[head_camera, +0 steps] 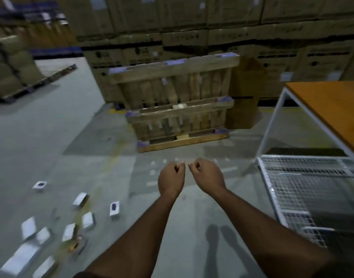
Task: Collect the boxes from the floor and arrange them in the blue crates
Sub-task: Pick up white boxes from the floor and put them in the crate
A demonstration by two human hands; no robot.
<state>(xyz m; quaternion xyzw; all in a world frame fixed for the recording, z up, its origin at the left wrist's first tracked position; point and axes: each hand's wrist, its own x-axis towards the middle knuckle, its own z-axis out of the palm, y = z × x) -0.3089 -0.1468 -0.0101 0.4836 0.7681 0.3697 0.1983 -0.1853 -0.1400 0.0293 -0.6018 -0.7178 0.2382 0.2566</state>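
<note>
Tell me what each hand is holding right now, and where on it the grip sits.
Nothing is held. The left hand and right hand hang over bare floor with fingers curled on nothing. The small white boxes lie untouched on the floor, off to the left.

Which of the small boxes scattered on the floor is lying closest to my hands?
The white box with the dark print on top, standing alone at the right edge of the scatter. It lies nearest your left hand; every other box is farther left.

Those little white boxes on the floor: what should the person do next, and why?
Probably turn left and reach down for a box. Both hands, left hand and right hand, are curled and hold nothing, while the small boxes lie scattered on the floor at lower left.
</note>
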